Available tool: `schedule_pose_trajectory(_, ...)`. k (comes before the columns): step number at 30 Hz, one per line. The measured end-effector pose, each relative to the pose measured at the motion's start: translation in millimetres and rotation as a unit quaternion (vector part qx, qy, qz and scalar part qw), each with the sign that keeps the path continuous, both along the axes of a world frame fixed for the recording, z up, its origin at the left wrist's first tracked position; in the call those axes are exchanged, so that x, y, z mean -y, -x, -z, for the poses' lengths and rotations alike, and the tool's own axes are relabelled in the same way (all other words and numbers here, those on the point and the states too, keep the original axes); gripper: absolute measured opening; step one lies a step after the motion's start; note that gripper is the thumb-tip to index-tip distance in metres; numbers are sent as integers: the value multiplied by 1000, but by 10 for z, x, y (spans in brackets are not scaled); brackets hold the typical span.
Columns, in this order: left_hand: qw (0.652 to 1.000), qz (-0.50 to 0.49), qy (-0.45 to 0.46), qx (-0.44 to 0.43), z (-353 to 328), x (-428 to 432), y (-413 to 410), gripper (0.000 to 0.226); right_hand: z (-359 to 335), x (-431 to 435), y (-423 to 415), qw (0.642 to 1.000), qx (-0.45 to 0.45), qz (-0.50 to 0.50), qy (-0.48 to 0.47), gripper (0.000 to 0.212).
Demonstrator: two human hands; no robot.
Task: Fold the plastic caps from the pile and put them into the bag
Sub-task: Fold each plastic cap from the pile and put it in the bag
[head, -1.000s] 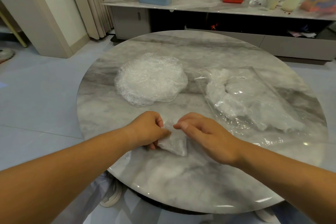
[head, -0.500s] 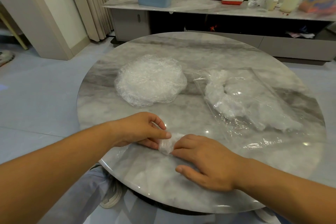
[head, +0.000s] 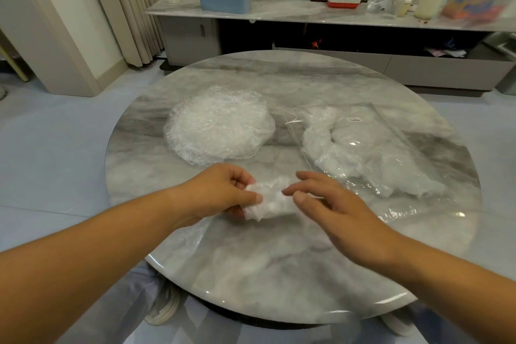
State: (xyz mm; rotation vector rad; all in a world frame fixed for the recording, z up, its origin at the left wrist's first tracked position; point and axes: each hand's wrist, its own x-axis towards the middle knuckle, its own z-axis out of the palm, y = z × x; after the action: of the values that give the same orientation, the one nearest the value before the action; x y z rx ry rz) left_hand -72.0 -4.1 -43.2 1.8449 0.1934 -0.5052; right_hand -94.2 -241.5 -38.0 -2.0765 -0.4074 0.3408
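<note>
While left hand [head: 223,194] is clamping the folded cap [head: 272,201] — likely holding its creases — right hand [head: 335,209] is hovering beside, grip apart.

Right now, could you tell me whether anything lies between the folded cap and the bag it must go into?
Nothing visible does. The left hand holds the folded cap; the bag lies flat just to its right, with only the right hand and bare table between. The pile sits farther back, off the path.
</note>
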Motion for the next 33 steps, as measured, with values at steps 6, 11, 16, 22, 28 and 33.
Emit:
schedule_pose_trajectory(6, 995, 10, 97, 14, -199, 352, -40, 36, -127, 320, -63, 973, -139, 64, -173, 39)
schedule_pose_trajectory(11, 993, 87, 62, 42, -278, 759, 18, 26, -146, 639, -3, 975, -104, 92, -172, 46)
schedule_pose_trajectory(16, 971, 132, -92, 174, -288, 1143, 46, 21, -141, 1104, -94, 962, -38, 212, -168, 61)
schedule_pose_trajectory(22, 882, 307, -261, 244, -143, 1520, 158, 47, 59, 1633, -254, 955, -58, 266, -121, 73)
schedule_pose_trajectory(28, 803, 337, -429, 241, 35, 1598, 257, 73, 102, 1700, -230, 979, -7, 184, 84, 79)
schedule_pose_trajectory(33, 791, 322, -453, 257, 72, 1597, 307, 87, 109, 1624, -217, 982, -20, 151, 108, 81)
